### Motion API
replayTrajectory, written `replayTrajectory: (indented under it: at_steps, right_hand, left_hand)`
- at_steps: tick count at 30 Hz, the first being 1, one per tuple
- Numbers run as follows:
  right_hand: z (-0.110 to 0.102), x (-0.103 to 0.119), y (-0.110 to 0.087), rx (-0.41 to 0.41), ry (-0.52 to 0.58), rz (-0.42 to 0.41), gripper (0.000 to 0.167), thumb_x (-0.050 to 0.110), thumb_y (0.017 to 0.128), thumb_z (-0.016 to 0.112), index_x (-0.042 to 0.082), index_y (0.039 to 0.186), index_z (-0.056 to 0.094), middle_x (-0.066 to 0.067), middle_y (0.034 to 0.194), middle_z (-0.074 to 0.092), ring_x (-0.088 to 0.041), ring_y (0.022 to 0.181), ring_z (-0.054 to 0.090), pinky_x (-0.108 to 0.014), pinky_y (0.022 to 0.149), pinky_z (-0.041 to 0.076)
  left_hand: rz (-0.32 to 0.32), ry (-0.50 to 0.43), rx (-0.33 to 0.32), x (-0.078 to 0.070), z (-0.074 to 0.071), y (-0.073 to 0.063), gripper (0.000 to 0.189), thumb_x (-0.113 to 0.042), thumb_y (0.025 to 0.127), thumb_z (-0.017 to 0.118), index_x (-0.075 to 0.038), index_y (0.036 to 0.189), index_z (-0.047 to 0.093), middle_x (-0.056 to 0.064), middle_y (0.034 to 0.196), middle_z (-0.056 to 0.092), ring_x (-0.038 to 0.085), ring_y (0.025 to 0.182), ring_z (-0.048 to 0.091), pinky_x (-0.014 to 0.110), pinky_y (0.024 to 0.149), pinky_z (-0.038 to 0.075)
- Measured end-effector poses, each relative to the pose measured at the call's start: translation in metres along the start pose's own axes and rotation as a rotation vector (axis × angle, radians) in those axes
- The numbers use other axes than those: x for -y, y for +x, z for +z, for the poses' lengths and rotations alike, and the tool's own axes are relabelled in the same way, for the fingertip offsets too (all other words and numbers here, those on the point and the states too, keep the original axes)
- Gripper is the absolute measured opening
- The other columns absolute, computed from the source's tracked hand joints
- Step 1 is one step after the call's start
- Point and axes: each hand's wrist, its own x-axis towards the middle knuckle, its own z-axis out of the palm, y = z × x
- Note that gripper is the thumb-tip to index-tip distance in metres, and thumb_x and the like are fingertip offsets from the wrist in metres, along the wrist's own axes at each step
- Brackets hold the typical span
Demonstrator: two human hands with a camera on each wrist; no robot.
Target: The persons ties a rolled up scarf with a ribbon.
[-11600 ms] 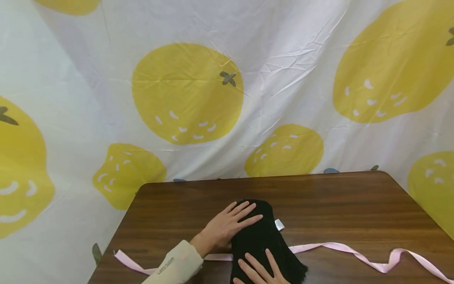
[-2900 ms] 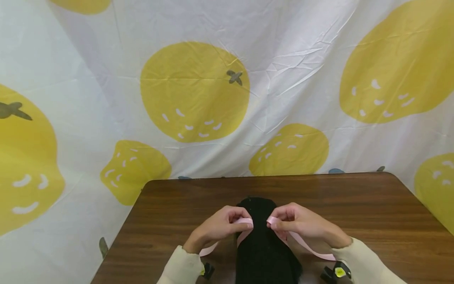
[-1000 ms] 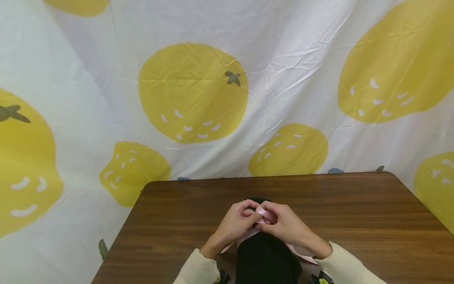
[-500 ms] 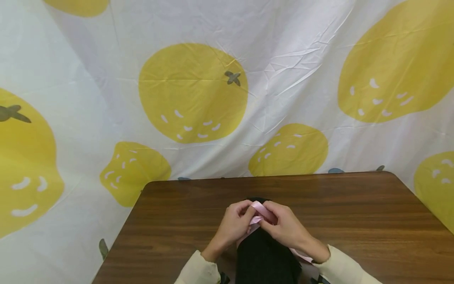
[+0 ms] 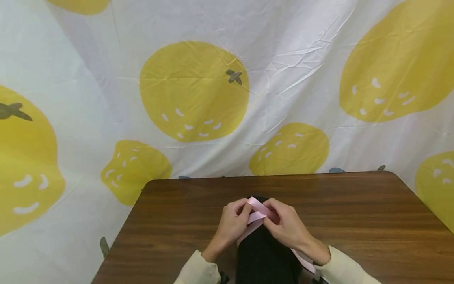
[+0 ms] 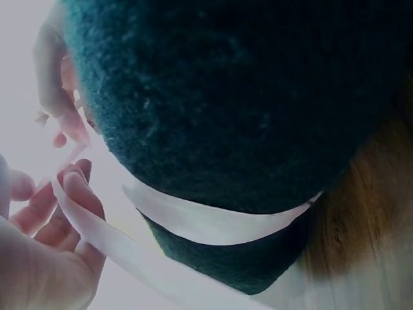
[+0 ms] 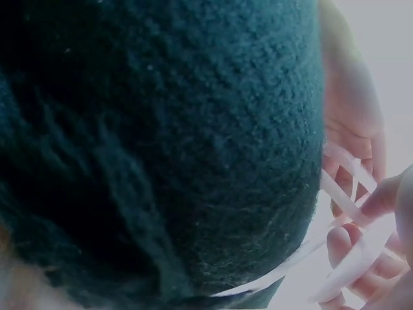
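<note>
A folded black scarf (image 5: 266, 256) with fuzzy nap lies on the table, a pink ribbon (image 5: 261, 208) round its middle. Above its far part, my left hand (image 5: 232, 221) pinches the ribbon between thumb and index finger. Facing it closely, my right hand (image 5: 289, 227) grips the ribbon too. Ribbon strands cross and form a loop between the fingertips. In the left wrist view, a ribbon band (image 6: 213, 223) wraps the scarf's side. The right wrist view shows fringe (image 7: 145, 213) along the scarf's edge. How the strands pass behind the fingers is partly hidden.
The brown wooden table (image 5: 354, 209) extends to both sides and behind the scarf. A white curtain (image 5: 283, 79) with yellow fruit prints hangs behind its far edge. One ribbon tail (image 5: 303, 261) trails beside my right wrist.
Earlier, both hands rested on the scarf over the outstretched ribbon. Later they lifted its ends and came together. Since half a second ago, the crossed ribbon between my fingers has opened into a wider loop.
</note>
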Motion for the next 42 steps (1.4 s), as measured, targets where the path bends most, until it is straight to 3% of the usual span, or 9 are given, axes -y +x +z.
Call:
replayTrajectory:
  at_steps: [5, 9, 12, 15, 21, 26, 33, 40, 42]
  right_hand:
    - [-0.001, 0.000, -0.001, -0.004, -0.014, -0.003, 0.030, -0.009, 0.075, 0.067, 0.010, 0.098, 0.066, 0.009, 0.075, 0.053, -0.001, 0.061, 0.046, -0.019, 0.051, 0.040]
    - [-0.003, 0.002, -0.001, 0.010, -0.013, 0.023, 0.028, -0.010, 0.075, 0.066, 0.012, 0.093, 0.065, 0.010, 0.073, 0.050, -0.001, 0.061, 0.043, -0.019, 0.052, 0.038]
    - [-0.005, 0.005, -0.001, 0.034, 0.022, 0.103, 0.027, -0.009, 0.078, 0.065, 0.014, 0.090, 0.063, 0.010, 0.069, 0.046, -0.001, 0.058, 0.041, -0.019, 0.051, 0.036]
    - [-0.008, 0.009, -0.001, 0.066, 0.097, 0.216, 0.023, -0.007, 0.083, 0.064, 0.013, 0.092, 0.060, 0.006, 0.069, 0.048, -0.004, 0.057, 0.044, -0.021, 0.049, 0.037]
    - [-0.010, 0.013, -0.001, 0.096, 0.228, 0.359, 0.014, -0.002, 0.089, 0.064, 0.008, 0.096, 0.056, -0.002, 0.074, 0.054, -0.008, 0.059, 0.054, -0.025, 0.053, 0.048]
    - [-0.010, 0.011, -0.001, 0.063, 0.255, 0.397, 0.013, 0.007, 0.091, 0.069, 0.007, 0.094, 0.056, -0.004, 0.073, 0.055, -0.009, 0.057, 0.053, -0.025, 0.051, 0.048]
    - [-0.011, 0.010, -0.002, 0.019, 0.239, 0.430, 0.007, 0.006, 0.094, 0.065, 0.006, 0.098, 0.058, -0.011, 0.075, 0.059, -0.015, 0.056, 0.057, -0.028, 0.046, 0.049]
    - [-0.015, 0.008, -0.002, -0.014, 0.252, 0.420, 0.004, 0.004, 0.095, 0.062, 0.003, 0.098, 0.060, -0.009, 0.073, 0.060, -0.021, 0.056, 0.058, -0.028, 0.052, 0.048]
    - [-0.016, 0.007, -0.003, -0.008, 0.261, 0.433, 0.005, 0.005, 0.095, 0.062, 0.003, 0.099, 0.060, -0.007, 0.072, 0.060, -0.022, 0.055, 0.058, -0.030, 0.048, 0.048]
  left_hand:
    - [-0.011, -0.047, -0.049, -0.001, -0.001, 0.000, 0.025, -0.019, 0.102, 0.053, -0.012, 0.089, 0.073, 0.003, 0.073, 0.065, 0.008, 0.066, 0.057, 0.021, 0.059, 0.047]
    - [-0.009, -0.158, -0.070, -0.003, 0.000, 0.000, 0.023, -0.014, 0.102, 0.052, -0.008, 0.100, 0.074, 0.007, 0.089, 0.072, 0.015, 0.077, 0.066, 0.028, 0.068, 0.057]
    - [-0.002, -0.257, -0.088, -0.004, 0.001, 0.000, 0.023, -0.010, 0.103, 0.050, 0.000, 0.108, 0.070, 0.014, 0.097, 0.072, 0.026, 0.083, 0.070, 0.036, 0.075, 0.059]
    - [-0.008, -0.359, -0.103, -0.005, 0.002, 0.001, 0.022, -0.006, 0.103, 0.047, 0.005, 0.109, 0.065, 0.023, 0.093, 0.070, 0.033, 0.082, 0.070, 0.041, 0.076, 0.059]
    - [-0.051, -0.517, -0.143, -0.006, 0.002, 0.003, 0.022, -0.009, 0.104, 0.045, 0.009, 0.105, 0.058, 0.025, 0.090, 0.068, 0.022, 0.079, 0.069, 0.040, 0.075, 0.060]
    - [-0.056, -0.560, -0.175, -0.005, 0.000, 0.003, 0.026, -0.013, 0.105, 0.045, 0.011, 0.105, 0.055, 0.026, 0.094, 0.068, 0.018, 0.082, 0.070, 0.038, 0.077, 0.059]
    - [-0.059, -0.576, -0.197, -0.006, -0.002, 0.001, 0.027, -0.016, 0.106, 0.045, 0.010, 0.105, 0.054, 0.031, 0.096, 0.067, 0.030, 0.086, 0.071, 0.038, 0.077, 0.059]
    - [-0.058, -0.600, -0.221, -0.006, -0.004, 0.001, 0.028, -0.016, 0.106, 0.045, 0.011, 0.105, 0.054, 0.033, 0.093, 0.065, 0.021, 0.082, 0.071, 0.036, 0.076, 0.059]
    - [-0.056, -0.598, -0.230, -0.006, -0.005, 0.001, 0.028, -0.015, 0.105, 0.046, 0.011, 0.107, 0.055, 0.033, 0.092, 0.066, 0.021, 0.082, 0.071, 0.036, 0.076, 0.059]
